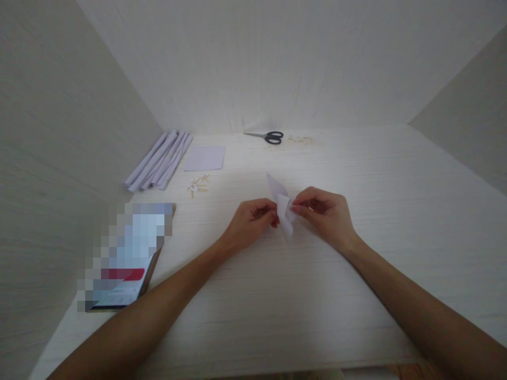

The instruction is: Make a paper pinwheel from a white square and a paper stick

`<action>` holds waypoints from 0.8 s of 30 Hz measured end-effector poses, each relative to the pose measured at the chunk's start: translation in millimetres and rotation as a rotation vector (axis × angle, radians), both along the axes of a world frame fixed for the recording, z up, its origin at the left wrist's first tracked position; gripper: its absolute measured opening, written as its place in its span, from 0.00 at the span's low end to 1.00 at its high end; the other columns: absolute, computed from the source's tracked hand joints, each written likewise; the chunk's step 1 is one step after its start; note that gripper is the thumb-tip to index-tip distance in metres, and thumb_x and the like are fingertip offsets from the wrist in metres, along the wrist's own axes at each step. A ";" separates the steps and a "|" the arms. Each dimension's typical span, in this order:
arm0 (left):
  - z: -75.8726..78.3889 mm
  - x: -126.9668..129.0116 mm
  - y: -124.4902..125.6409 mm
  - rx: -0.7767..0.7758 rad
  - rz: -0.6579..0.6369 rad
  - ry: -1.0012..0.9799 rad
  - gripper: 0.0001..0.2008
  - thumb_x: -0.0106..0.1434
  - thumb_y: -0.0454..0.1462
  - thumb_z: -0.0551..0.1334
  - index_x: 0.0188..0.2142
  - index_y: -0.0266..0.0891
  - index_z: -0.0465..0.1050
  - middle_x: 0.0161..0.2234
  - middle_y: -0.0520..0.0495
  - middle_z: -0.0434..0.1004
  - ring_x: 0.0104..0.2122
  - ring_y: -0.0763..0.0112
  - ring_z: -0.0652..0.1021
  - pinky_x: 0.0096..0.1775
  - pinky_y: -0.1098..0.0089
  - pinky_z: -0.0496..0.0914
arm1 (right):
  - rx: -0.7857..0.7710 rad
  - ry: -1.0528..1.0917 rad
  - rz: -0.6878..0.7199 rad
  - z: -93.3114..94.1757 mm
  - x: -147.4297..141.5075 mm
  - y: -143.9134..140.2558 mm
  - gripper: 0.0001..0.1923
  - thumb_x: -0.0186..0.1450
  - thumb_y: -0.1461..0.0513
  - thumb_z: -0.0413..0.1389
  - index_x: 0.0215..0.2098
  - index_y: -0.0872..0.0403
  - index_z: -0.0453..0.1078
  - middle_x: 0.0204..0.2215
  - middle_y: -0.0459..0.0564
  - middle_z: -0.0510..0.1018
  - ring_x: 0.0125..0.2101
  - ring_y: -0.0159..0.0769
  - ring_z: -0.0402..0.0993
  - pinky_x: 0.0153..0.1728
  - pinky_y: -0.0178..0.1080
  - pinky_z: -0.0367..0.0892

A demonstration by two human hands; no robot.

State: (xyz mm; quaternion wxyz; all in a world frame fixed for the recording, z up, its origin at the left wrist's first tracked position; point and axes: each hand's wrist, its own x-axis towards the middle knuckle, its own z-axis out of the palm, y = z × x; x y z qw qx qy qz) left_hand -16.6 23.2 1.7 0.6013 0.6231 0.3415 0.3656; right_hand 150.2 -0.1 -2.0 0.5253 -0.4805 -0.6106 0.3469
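A small folded piece of white paper [282,206] is pinched between both hands just above the middle of the white table [301,295]. My left hand [250,220] grips its left edge with the fingertips. My right hand [325,212] grips its right side with thumb and forefinger. One pointed flap of the paper sticks up and away from me.
Several rolled white paper tubes [158,160] lie at the far left, a flat pale square sheet [205,158] beside them. Small sticks with paper bits [197,185] lie nearer. Black-handled scissors [268,136] rest at the back. A tablet-like device [129,256] sits at the left front. Walls enclose three sides.
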 end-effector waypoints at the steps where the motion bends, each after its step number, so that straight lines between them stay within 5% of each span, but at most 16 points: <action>1: 0.0 -0.1 0.0 -0.003 0.005 -0.001 0.04 0.51 0.31 0.57 0.24 0.33 0.70 0.19 0.53 0.69 0.22 0.79 0.70 0.28 0.76 0.64 | 0.014 -0.005 0.007 -0.3 0.1 -0.1 0.02 0.52 0.65 0.59 0.24 0.55 0.70 0.21 0.45 0.72 0.22 0.29 0.66 0.23 0.34 0.61; 13: -1.3 1.0 1.1 0.027 -0.031 0.020 0.06 0.54 0.35 0.56 0.24 0.34 0.68 0.20 0.52 0.68 0.23 0.77 0.69 0.31 0.73 0.65 | 0.286 -0.380 -0.029 0.7 2.9 -2.0 0.04 0.57 0.66 0.55 0.26 0.53 0.70 0.24 0.46 0.73 0.26 0.31 0.69 0.26 0.34 0.63; 24: 1.1 0.3 1.3 0.129 -0.100 0.166 0.07 0.56 0.34 0.53 0.24 0.34 0.66 0.22 0.52 0.67 0.24 0.77 0.69 0.29 0.75 0.63 | 0.312 -0.462 0.032 0.3 6.0 -3.3 0.05 0.60 0.64 0.51 0.28 0.53 0.68 0.26 0.46 0.72 0.27 0.31 0.67 0.28 0.34 0.62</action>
